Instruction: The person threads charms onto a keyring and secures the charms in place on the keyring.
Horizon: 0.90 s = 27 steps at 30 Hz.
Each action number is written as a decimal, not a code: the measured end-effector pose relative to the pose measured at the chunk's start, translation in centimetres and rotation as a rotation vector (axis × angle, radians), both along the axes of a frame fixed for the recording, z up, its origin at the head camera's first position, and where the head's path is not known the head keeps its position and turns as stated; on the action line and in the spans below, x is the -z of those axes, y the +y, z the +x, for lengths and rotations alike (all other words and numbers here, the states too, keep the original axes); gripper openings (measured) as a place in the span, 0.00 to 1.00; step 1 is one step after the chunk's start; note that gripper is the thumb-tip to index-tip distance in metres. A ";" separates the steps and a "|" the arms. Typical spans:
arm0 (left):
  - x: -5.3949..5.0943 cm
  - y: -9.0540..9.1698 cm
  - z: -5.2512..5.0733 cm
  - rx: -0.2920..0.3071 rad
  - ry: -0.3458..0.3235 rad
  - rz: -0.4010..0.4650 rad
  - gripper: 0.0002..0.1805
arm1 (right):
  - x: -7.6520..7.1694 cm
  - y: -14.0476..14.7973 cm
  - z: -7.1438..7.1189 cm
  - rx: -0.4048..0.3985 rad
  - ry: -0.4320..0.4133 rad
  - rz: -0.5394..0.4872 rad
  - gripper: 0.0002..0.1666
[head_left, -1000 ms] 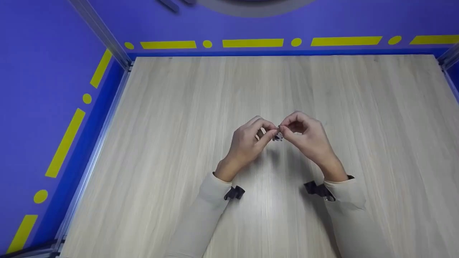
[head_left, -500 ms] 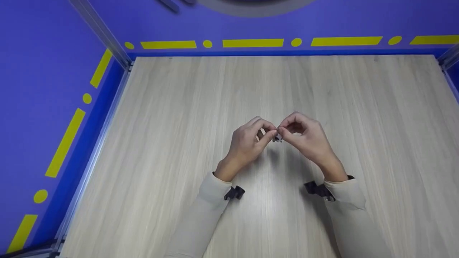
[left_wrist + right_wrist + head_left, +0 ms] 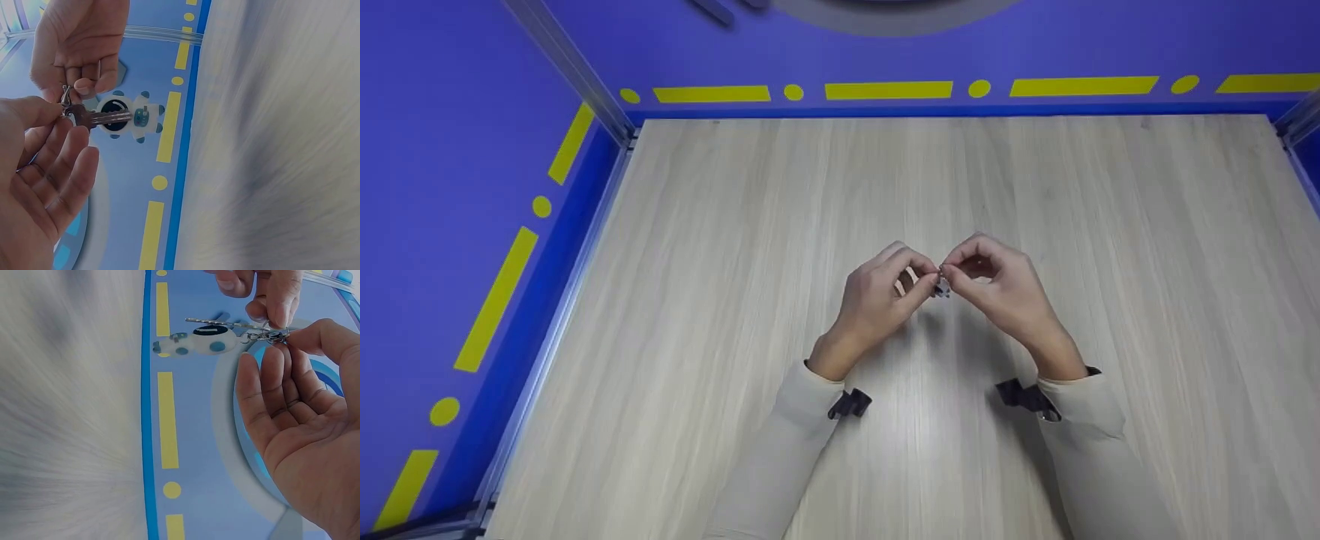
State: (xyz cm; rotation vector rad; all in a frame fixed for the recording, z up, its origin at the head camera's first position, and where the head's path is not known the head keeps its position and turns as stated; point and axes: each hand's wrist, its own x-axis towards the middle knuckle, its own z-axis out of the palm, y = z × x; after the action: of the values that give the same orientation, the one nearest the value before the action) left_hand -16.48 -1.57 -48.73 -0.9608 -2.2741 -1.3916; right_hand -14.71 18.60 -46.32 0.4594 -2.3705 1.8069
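Above the middle of the table, my left hand (image 3: 877, 289) and right hand (image 3: 997, 285) meet at the fingertips. A metal key (image 3: 109, 117) with a dark head hangs from a small key ring (image 3: 68, 114), which my left thumb and forefinger pinch. My right thumb and forefinger pinch metal hardware beside it, where a small clasp (image 3: 66, 95) shows in the left wrist view. From a short chain (image 3: 253, 337) hangs a white astronaut charm (image 3: 214, 342) with teal spots and a black visor. Fingertips partly cover the spot where ring and clasp meet.
The wood-grain table (image 3: 735, 247) stretches around both arms. A blue-violet panel (image 3: 870, 56) with yellow marks stands along the back, and another panel (image 3: 442, 187) along the left. Metal rails (image 3: 607, 195) line the table's side. Black wrist mounts (image 3: 851, 403) sit at the cuffs.
My right fingertips have shifted very slightly left, closer to the left ones. The hanging key and charm have swung a little; both arms stay in place.
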 end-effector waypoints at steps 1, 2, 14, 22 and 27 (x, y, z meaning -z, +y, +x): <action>0.0 0.0 0.0 -0.008 0.006 -0.001 0.04 | 0.0 0.0 0.0 0.000 0.000 0.001 0.05; 0.0 0.0 0.0 -0.015 0.011 -0.001 0.03 | 0.0 0.0 0.0 -0.001 0.002 0.002 0.05; -0.2 0.0 0.0 -0.047 0.009 -0.007 0.03 | 0.2 0.1 -0.2 -0.001 -0.020 0.015 0.04; -0.4 -0.2 0.1 -0.023 -0.030 -0.047 0.04 | 0.4 0.3 -0.2 -0.018 -0.085 0.046 0.01; -0.5 -0.2 0.1 0.010 -0.060 -0.021 0.04 | 0.3 0.3 -0.2 -0.040 -0.106 0.049 0.02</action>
State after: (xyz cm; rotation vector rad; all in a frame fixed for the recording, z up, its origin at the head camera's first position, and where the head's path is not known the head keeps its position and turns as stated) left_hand -16.34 -1.76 -48.23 -0.9505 -2.3344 -1.4221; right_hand -14.89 18.92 -46.62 0.4290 -2.4986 1.8372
